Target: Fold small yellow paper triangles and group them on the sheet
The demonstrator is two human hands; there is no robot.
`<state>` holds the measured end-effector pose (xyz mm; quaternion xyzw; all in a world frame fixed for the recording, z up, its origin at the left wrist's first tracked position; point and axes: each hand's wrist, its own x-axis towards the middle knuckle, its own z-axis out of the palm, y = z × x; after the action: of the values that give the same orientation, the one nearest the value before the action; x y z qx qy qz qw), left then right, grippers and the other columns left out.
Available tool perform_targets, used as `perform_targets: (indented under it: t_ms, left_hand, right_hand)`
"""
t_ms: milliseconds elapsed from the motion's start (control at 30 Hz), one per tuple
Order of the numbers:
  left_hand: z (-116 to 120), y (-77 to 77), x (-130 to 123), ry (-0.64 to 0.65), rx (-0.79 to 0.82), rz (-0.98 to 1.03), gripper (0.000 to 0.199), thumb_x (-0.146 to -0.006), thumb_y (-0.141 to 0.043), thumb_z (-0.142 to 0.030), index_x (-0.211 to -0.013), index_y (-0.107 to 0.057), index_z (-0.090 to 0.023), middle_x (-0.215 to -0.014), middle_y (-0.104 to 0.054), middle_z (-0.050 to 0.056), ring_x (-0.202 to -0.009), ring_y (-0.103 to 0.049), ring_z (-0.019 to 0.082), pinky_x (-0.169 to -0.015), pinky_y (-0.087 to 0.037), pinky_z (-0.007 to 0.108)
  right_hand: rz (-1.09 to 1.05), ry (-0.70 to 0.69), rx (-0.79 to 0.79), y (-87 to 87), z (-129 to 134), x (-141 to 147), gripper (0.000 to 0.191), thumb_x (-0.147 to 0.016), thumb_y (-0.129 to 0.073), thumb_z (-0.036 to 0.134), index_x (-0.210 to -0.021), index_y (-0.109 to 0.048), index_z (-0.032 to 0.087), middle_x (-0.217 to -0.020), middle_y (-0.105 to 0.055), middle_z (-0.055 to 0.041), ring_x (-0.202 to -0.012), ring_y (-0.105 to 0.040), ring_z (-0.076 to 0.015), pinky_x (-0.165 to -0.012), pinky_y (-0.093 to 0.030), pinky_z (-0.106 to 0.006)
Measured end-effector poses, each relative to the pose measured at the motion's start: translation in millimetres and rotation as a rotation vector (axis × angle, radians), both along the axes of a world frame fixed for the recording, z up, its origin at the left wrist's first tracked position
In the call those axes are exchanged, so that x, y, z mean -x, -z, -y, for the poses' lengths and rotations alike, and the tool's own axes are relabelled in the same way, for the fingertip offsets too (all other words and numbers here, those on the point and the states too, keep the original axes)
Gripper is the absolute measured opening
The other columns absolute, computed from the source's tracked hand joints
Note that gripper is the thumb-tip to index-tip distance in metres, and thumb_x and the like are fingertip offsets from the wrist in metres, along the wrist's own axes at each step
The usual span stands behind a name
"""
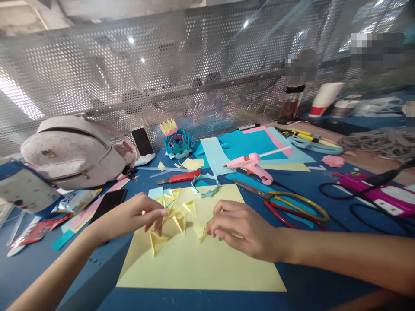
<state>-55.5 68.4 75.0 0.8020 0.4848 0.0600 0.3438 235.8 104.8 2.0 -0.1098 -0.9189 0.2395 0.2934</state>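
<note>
My left hand [147,214] hangs over a cluster of folded yellow paper pieces [179,223], its fingers bent downward and apart, with nothing visible in them. My right hand [244,229] is loosely curled, fingertips at the edge of another folded yellow piece [200,233]; whether they touch it is unclear. Beneath both hands lies a large pale yellow sheet [207,272]. At the sheet's far edge sits a light blue ring of folded paper [205,186]. Behind it, a red utility knife [184,177] lies left of a pink glue gun [249,166].
Scissors [285,201] with red and yellow handles lie right of the sheet. A blue paper model with a yellow top [177,142] stands behind. A backpack [74,151] and phone [142,141] are at left, a purple power strip [379,194] with black cables at right.
</note>
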Motion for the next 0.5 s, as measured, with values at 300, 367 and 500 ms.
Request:
perform_targets:
  t_ms: [300, 367, 500]
  left_hand:
    - [1.9, -0.5, -7.9, 0.014, 0.064, -0.048, 0.051, -0.098, -0.043, -0.046, -0.073, -0.076, -0.015, -0.067, -0.072, 0.003, -0.056, -0.059, 0.011, -0.061, -0.044, 0.02]
    - [1.4, -1.1, -6.5, -0.004, 0.011, 0.016, 0.049, -0.099, -0.043, -0.044, -0.077, -0.076, -0.015, -0.07, -0.072, 0.003, -0.06, -0.061, 0.011, -0.064, -0.045, 0.02]
    - [1.7, -1.3, -6.5, -0.023, -0.061, 0.168, 0.043, -0.1, -0.041, -0.041, -0.093, -0.075, -0.016, -0.08, -0.072, 0.003, -0.068, -0.062, 0.012, -0.068, -0.046, 0.021]
  right_hand:
    - [0.012, -0.017, -0.013, -0.1, -0.6, 0.1, 0.022, -0.096, -0.044, 0.018, -0.092, -0.065, 0.016, -0.084, -0.068, -0.0058, -0.083, -0.052, -0.0178, -0.075, -0.042, -0.029]
    - [-0.025, -0.046, -0.008, -0.6, -0.7, 0.1, 0.022, -0.097, -0.043, 0.02, -0.092, -0.065, 0.016, -0.086, -0.069, -0.0064, -0.084, -0.052, -0.0182, -0.076, -0.043, -0.031]
    - [-0.065, -0.074, -0.011, -1.9, 0.4, 0.1, 0.026, -0.099, -0.041, 0.022, -0.091, -0.064, 0.015, -0.088, -0.069, -0.0077, -0.084, -0.053, -0.0185, -0.077, -0.043, -0.032]
